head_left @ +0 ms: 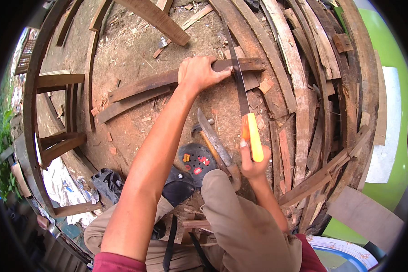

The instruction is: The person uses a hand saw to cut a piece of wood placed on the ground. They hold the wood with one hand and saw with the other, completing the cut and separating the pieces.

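My left hand [198, 75] presses down on a dark wooden plank [143, 86], its fingers wrapped over the wood and its thumb beside the saw blade. In my right hand [255, 156] is a handsaw [240, 86] with a yellow and orange handle. The saw's long blade lies across the plank near its right end, just right of my left thumb. Another piece of wood [131, 104] lies under the plank. Between my arms, on the ground, are a machete [216, 144] with a wooden handle and a hammer [197, 129], partly overlapping.
Long timber boards [294, 68] are stacked along the right. A wooden frame [61, 113] stands at the left, and a beam [156, 20] juts in from the top. A dark clog [197, 158] covers my foot near the tools. Wood chips litter the dirt floor [131, 54].
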A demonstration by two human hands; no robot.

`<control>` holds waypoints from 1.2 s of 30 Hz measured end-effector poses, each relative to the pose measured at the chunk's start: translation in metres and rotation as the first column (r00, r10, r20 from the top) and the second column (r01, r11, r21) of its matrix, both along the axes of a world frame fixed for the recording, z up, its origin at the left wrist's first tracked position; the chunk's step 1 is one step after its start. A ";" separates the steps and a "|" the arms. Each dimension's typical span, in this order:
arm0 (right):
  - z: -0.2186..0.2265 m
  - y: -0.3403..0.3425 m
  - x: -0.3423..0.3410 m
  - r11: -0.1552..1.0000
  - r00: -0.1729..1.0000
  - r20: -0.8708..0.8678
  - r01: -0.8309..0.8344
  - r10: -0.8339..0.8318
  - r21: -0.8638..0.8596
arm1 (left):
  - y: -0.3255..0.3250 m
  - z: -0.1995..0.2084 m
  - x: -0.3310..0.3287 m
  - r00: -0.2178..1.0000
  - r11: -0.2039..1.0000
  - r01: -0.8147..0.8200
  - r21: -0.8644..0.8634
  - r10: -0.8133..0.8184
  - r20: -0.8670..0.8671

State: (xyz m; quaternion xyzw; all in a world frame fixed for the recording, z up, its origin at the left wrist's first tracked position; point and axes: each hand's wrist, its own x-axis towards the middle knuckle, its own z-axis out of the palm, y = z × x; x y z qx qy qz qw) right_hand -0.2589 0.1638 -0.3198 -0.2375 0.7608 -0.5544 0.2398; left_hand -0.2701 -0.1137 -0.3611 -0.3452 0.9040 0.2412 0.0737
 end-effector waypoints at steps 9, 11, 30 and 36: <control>0.006 0.038 0.025 0.994 0.969 -0.223 -0.088 0.102 0.070 | 0.003 0.002 0.001 1.000 1.000 -0.003 -0.016 0.003 0.023; 0.009 0.040 0.031 0.999 0.987 -0.159 -0.026 0.033 0.048 | 0.003 0.000 0.001 1.000 0.999 0.011 -0.045 -0.011 0.012; -0.024 -0.012 -0.013 0.996 0.983 0.164 0.087 -0.086 0.001 | 0.003 -0.009 0.003 0.996 0.995 0.043 -0.093 -0.050 -0.070; 0.002 0.068 0.039 0.996 0.979 -0.192 -0.049 0.063 0.081 | 0.004 -0.017 -0.002 0.996 0.991 -0.090 -0.097 0.090 -0.007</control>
